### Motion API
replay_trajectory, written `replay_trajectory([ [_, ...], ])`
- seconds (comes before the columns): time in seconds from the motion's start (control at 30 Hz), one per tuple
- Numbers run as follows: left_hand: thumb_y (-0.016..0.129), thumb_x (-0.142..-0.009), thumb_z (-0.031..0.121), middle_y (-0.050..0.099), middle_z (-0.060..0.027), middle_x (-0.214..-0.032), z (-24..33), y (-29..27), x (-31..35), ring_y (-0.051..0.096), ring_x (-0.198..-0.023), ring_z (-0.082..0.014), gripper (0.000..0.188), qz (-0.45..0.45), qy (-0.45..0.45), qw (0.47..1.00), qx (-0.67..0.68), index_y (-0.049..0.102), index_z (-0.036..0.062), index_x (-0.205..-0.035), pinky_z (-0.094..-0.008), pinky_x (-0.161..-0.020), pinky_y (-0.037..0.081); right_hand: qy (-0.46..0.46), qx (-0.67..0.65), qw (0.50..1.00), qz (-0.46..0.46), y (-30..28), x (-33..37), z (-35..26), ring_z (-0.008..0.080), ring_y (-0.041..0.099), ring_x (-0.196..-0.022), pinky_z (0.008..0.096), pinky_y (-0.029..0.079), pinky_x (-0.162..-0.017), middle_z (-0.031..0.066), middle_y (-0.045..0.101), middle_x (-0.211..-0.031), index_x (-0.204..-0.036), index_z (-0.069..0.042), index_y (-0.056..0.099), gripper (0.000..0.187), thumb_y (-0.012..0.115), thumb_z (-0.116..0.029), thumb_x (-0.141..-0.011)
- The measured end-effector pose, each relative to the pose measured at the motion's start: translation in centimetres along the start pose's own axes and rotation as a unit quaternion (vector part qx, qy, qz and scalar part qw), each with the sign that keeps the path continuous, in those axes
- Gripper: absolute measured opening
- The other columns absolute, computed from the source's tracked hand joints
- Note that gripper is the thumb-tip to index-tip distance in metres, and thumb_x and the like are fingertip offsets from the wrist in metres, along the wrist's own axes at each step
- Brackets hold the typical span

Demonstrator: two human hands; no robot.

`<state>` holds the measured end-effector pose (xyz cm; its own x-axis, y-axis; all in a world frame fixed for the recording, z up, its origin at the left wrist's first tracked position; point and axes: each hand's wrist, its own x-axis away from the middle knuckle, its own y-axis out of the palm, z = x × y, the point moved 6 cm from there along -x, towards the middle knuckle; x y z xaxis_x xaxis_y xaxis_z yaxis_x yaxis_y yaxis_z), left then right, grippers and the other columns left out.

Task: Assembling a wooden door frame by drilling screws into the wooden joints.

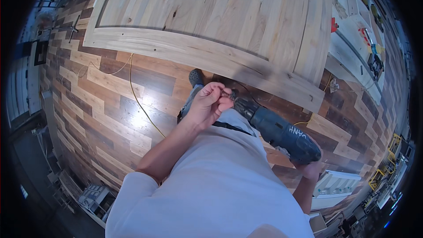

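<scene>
A dark blue power drill (pixel 284 134) lies across the front of my body, its chuck (pixel 243 106) pointing up and to the left. My right hand (pixel 309 167) is wrapped round its handle, mostly hidden behind the drill's rear end. My left hand (pixel 207 105) is closed in a pinch right at the drill's tip. Between its fingertips is a small dark piece, too small to name. Just beyond both hands lies the near edge of a large wooden panel (pixel 211 17) with a pale frame round it.
A yellow cord (pixel 139 99) runs over the patchwork plank floor (pixel 88 114). At the right stands a white worktable (pixel 352 57) with tools and red clamps on it. White boards (pixel 337 183) lie at the lower right. A wheeled grey rack (pixel 94 198) is at the lower left.
</scene>
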<state>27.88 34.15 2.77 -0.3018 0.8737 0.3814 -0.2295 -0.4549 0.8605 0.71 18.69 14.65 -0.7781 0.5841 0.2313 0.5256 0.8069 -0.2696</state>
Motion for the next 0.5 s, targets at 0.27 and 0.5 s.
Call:
replay_trajectory([
  [0.27, 0.052, -0.098, 0.021, 0.064, -0.0011, -0.097, -2.2, -0.8, -4.2, 0.063, -0.075, -0.0072, 0.015, 0.124, -0.005, 0.985, 0.117, 0.057, 0.0094, -0.107, -0.0231, -0.068, 0.057, 0.263, -0.119, 0.957, 0.024, 3.1, -0.2, 3.4, 0.0189, 0.055, -0.115, 0.0324, 0.042, -0.099, 0.0101, 0.056, -0.127, -0.142, -0.001, 0.038, 0.091, 0.069, 0.015, -0.058],
  [0.5, 0.045, -0.102, 0.026, 0.065, 0.0028, -0.094, -3.1, -3.2, -7.7, 0.059, -0.070, -0.0035, 0.018, 0.185, -0.024, 0.974, 0.131, 0.057, 0.0131, -0.107, -0.0213, -0.063, 0.050, 0.146, -0.048, 0.987, 0.052, 5.6, -4.2, -1.5, 0.0201, 0.058, -0.112, 0.0319, 0.043, -0.096, 0.0122, 0.060, -0.122, -0.141, -0.004, 0.042, 0.082, 0.063, 0.013, -0.063],
])
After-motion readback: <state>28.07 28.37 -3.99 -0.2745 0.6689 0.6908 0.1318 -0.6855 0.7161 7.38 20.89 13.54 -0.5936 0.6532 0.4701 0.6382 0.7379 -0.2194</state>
